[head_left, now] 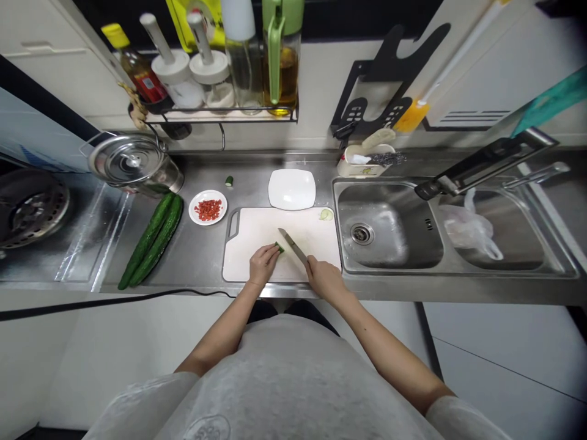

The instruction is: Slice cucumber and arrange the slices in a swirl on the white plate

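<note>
On the white cutting board (pixel 257 232), my left hand (pixel 262 264) is curled over a short green cucumber piece (pixel 279 247), pinning it down. My right hand (pixel 323 278) grips the handle of a knife (pixel 293 245); its blade slants up and left, with the tip beside the cucumber piece. A few pale cucumber slices (pixel 326 214) lie at the board's far right corner.
Two whole cucumbers (pixel 153 239) lie left of the board. A small dish of red bits (pixel 208 208), a cucumber end (pixel 228 181) and an empty white plate (pixel 291 189) sit behind it. A double sink (pixel 389 229) is right; a pot (pixel 131 162) and stove are left.
</note>
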The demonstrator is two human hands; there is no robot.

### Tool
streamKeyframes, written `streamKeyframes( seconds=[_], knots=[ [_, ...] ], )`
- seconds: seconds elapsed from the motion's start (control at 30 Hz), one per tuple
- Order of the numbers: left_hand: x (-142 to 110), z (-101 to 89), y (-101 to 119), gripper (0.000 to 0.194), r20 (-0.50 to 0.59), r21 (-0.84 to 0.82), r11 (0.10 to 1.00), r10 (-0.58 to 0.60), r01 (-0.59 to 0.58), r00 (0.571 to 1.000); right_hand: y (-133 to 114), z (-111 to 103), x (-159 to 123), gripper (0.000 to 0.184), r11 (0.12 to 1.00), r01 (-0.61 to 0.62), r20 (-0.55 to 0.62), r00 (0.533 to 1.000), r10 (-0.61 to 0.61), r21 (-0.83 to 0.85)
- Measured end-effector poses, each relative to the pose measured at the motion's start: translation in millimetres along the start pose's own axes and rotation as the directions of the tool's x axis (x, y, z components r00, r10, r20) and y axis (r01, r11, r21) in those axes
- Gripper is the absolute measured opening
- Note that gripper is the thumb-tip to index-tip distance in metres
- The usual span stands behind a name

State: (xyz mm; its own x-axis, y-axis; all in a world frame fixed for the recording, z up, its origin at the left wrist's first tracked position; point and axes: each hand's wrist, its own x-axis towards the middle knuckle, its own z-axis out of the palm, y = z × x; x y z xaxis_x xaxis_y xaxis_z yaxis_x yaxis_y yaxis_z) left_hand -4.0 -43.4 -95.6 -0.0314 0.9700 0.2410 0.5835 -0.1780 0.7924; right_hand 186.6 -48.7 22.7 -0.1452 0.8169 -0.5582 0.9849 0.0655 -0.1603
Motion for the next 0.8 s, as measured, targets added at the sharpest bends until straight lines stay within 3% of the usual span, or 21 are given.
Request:
streamKeyframes(
  seconds=[0.23,0.53,0.8],
  knots=[
    [-3,3.6,-8,0.023,-0.004,0.036,0.999,0.041,-0.04,0.999,-15,-7,-8,0.028,0.995,0.09,0.01,0.996,-0.09,-0.032],
    [-2,7.2,-14,0.019,-0.104,0.099,0.972,0.223,-0.213,0.969,-25,-3,-10,0.026,0.988,0.098,0.039,0.995,-0.094,-0.118],
    [-3,7.4,-15,0.017,-0.103,0.129,0.962,0.253,-0.239,0.962,-27,2,-11,0.025,0.981,0.092,0.001,0.996,-0.093,-0.168]
  ],
)
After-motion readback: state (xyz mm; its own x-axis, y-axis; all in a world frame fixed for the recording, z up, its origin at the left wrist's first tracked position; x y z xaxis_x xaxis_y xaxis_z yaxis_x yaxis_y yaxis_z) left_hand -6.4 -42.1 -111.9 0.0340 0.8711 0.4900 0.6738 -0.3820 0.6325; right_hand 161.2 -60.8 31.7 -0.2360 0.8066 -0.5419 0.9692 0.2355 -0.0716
